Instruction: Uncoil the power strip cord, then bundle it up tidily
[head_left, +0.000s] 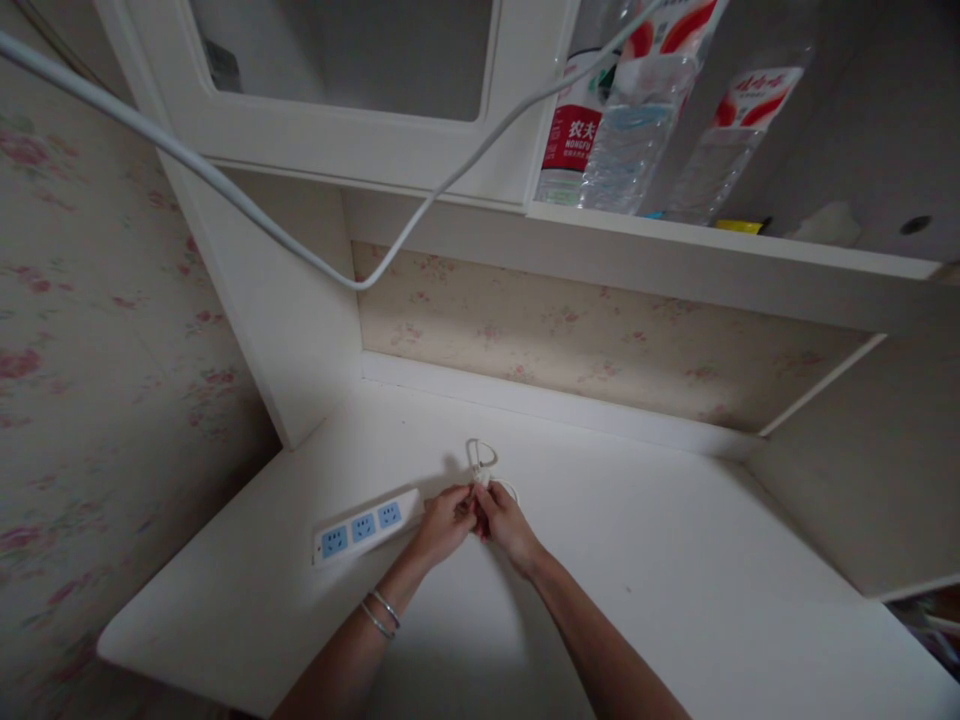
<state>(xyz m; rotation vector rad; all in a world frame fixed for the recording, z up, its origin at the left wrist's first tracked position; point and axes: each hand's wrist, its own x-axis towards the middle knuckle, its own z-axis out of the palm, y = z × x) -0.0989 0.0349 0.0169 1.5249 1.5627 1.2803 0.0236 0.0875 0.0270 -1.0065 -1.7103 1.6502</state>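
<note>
My left hand [444, 522] and my right hand [504, 520] meet over the middle of a white desk [675, 590], fingers pinched together on a thin white cable [481, 462] that loops up just beyond them. A white power strip [365, 525] with blue sockets lies flat on the desk right beside my left hand. Two thin bangles circle my left wrist.
A thick white cord [315, 255] hangs across the view from upper left to upper right. Water bottles [630, 120] stand on the shelf [720, 255] above the desk. A white cabinet [337, 130] hangs at upper left. Floral wallpaper [90, 350] covers the left wall.
</note>
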